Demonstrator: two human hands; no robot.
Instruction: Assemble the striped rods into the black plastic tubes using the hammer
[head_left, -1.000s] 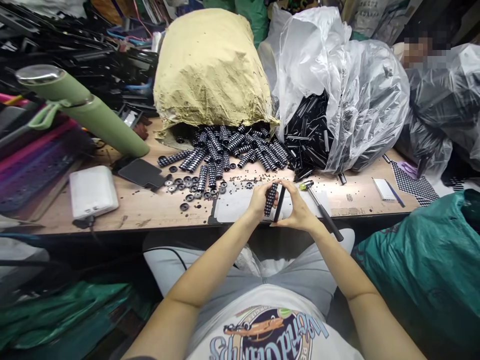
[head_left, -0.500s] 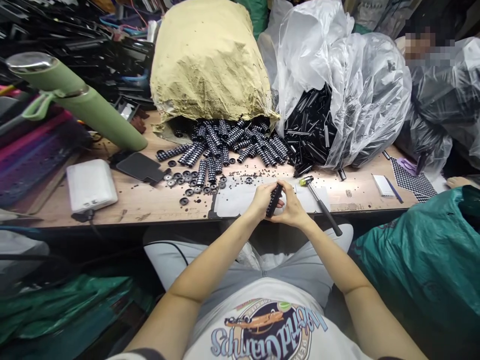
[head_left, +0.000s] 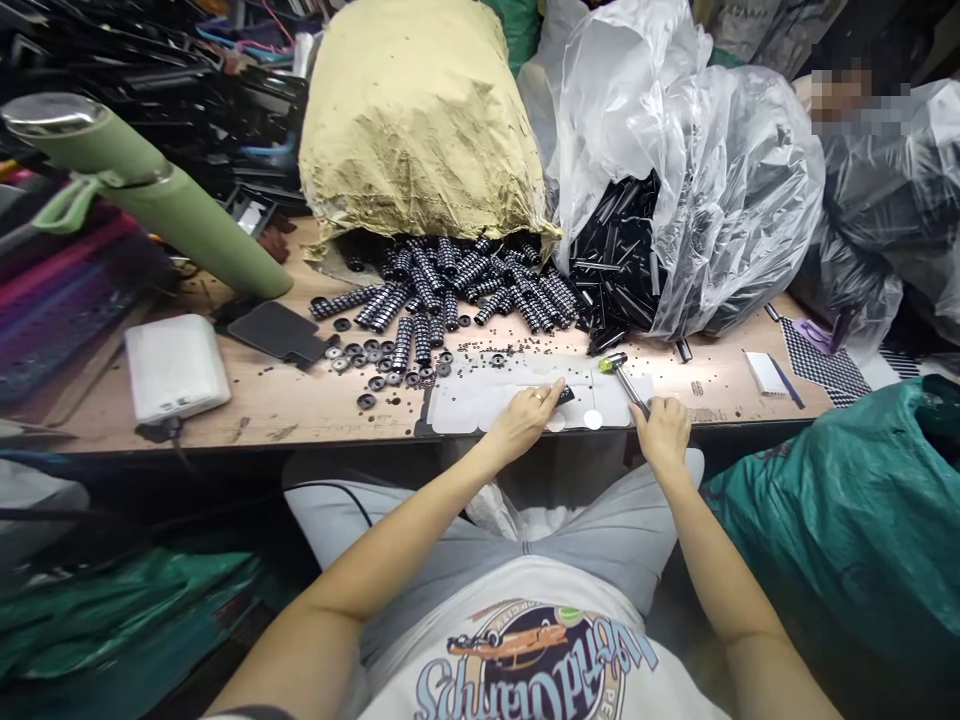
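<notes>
My left hand (head_left: 529, 415) is closed on a black ridged roller (head_left: 565, 396), low over a white sheet (head_left: 480, 390) at the table's front edge; the fingers cover most of the roller. Farther right, my right hand (head_left: 664, 428) wraps round the dark handle of a small hammer (head_left: 632, 385). Its yellow-tipped head lies toward the sheet's back right. Behind my hands is a heap of similar black rollers with pale markings (head_left: 420, 285). Several small black discs (head_left: 375, 365) are scattered left of the sheet.
A yellow sack (head_left: 420, 120) stands behind the rollers, beside a clear plastic bag (head_left: 735, 200) of black tubes (head_left: 619, 260). On the left are a green bottle (head_left: 187, 220), a white box with a cable (head_left: 176, 368) and a dark flat piece (head_left: 277, 332). A green sack (head_left: 847, 510) sits at right.
My right hand has let go of the roller and moved right onto the hammer handle. The left hand keeps the roller, now lowered and tilted over the sheet.
</notes>
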